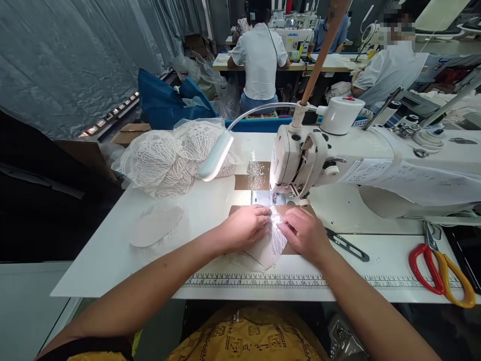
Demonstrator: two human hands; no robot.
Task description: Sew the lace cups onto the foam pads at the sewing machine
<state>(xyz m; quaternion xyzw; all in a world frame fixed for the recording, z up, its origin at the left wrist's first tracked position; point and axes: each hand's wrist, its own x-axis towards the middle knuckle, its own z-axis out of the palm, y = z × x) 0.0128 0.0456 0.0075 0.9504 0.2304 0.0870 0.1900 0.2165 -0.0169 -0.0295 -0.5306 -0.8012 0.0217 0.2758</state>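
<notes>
A pale fabric piece point(260, 254) with a strip of white lace point(277, 239) along its right side lies just in front of the sewing machine's needle area point(274, 198). My left hand point(246, 228) has its fingers closed on the fabric from the left, near the presser foot. On the right, my right hand point(303, 231) pinches the lace edge between thumb and fingers. Both hands rest low over the machine bed, and the lamp lights the lace brightly between them. The fingers partly cover the fabric's upper end.
Bundled white lace point(161, 163) sits at the table's back left, with pale cut pieces point(157, 226) nearer. A lamp point(217, 155) arches over. To the right are a dark slotted tool point(347, 244) and scissors point(441, 273). A ruler strip point(259, 282) follows the front edge. People sit beyond.
</notes>
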